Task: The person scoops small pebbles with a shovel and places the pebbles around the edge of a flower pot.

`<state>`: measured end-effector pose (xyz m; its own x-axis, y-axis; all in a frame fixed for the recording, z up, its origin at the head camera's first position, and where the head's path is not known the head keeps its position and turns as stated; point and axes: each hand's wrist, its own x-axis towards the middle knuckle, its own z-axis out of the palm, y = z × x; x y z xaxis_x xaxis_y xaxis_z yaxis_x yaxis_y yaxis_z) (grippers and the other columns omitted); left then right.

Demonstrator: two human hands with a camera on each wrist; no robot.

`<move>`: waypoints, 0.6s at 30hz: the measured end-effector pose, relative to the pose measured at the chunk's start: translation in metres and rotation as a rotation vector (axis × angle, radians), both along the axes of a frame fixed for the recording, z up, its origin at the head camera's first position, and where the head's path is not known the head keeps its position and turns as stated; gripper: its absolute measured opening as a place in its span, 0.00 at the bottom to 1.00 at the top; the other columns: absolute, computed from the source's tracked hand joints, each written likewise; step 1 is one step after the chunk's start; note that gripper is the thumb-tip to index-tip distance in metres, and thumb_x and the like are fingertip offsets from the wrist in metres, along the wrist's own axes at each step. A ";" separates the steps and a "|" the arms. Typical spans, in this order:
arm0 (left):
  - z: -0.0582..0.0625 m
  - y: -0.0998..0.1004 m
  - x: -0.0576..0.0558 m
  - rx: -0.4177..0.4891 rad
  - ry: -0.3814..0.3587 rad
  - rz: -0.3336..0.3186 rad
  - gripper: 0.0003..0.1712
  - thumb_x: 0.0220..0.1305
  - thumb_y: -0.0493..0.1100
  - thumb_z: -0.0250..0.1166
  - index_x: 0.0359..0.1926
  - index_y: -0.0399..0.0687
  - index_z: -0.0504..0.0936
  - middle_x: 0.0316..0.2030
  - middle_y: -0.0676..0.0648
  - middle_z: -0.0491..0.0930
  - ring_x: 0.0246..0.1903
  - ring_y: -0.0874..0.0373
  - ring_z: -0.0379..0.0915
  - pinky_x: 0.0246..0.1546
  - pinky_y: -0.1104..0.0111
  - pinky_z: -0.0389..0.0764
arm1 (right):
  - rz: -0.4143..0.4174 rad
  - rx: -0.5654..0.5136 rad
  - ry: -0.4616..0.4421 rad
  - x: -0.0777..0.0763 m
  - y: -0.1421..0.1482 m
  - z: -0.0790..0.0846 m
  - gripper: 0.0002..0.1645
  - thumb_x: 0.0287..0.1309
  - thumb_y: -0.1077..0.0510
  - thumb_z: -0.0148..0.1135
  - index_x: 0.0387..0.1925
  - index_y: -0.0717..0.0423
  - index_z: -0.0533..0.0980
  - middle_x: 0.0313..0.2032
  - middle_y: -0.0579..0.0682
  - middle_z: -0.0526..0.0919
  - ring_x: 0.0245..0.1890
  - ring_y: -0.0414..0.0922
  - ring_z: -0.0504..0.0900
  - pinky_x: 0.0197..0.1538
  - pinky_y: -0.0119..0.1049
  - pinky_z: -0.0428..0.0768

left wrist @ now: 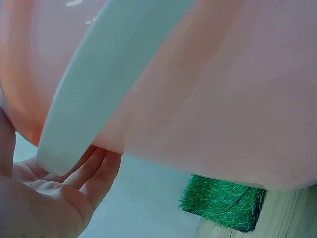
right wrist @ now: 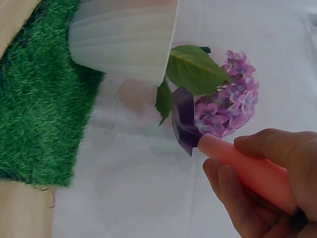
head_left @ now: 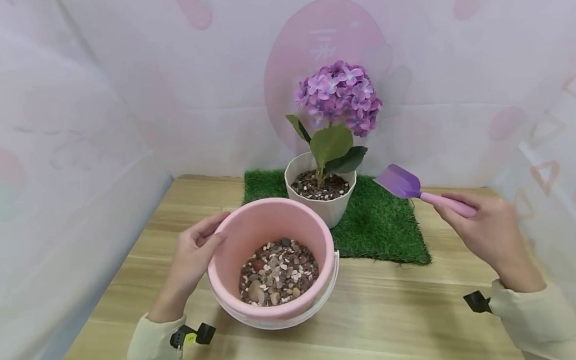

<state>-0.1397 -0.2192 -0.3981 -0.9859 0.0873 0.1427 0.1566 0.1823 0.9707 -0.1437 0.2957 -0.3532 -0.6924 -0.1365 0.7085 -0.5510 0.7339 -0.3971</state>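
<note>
Head view shows me the left hand (head_left: 191,253) gripping the bucket (head_left: 271,223) by its edge, stones (head_left: 276,270) inside, in front of the flowerpot (head_left: 327,209); the right hand (head_left: 494,229) holds the shovel (head_left: 399,182). I'd brace the bucket and keep the shovel level, clear of the leaves (head_left: 332,143).

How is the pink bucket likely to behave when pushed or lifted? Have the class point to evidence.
The pink bucket would probably feel bottom-heavy, since pebbles cover its base. Its round rim keeps its shape at the left hand, so the wall is likely fairly stiff. The pebbles look loose, so they may slide if it tilts.
</note>
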 end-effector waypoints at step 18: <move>-0.001 0.000 0.001 0.018 -0.022 0.008 0.27 0.75 0.34 0.60 0.72 0.31 0.73 0.67 0.28 0.76 0.51 0.70 0.85 0.49 0.72 0.91 | 0.229 0.174 -0.004 0.000 -0.038 0.067 0.22 0.44 0.70 0.82 0.45 0.55 0.91 0.38 0.52 0.94 0.45 0.10 0.78 0.32 0.11 0.78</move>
<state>-0.1388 -0.2189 -0.3994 -0.9894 0.0773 0.1228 0.1342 0.1656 0.9770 -0.1439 0.2580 -0.2860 -0.6325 -0.4087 0.6580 -0.7087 0.6481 -0.2788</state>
